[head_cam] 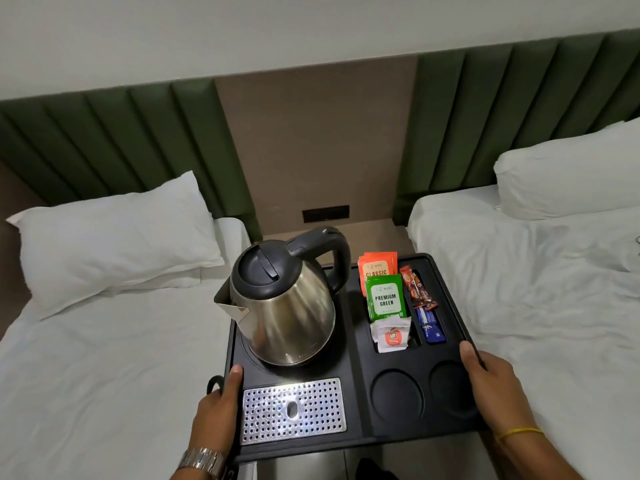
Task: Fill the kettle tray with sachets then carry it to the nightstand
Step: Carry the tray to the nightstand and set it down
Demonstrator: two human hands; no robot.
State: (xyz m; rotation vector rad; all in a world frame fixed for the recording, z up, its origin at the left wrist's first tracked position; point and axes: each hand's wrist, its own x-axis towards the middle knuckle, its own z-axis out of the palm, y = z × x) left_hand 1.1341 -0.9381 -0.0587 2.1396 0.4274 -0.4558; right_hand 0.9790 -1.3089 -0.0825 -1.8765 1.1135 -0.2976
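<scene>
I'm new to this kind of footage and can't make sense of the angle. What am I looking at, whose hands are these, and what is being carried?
There is no machine here. A person wears a wide-angle camera on the head, looking forward and down, so you see their own two hands from above.

The left hand, with a wristwatch, has a grip on the left edge of a black tray; the right hand grips the right edge.

On the tray stands a steel kettle with a black lid. Its compartments hold sachets: an orange packet, a green packet, a white packet and stick sachets. In front are a perforated metal drip plate and two round cup recesses, both bare.

Ahead, between two white beds, is the nightstand.
</scene>
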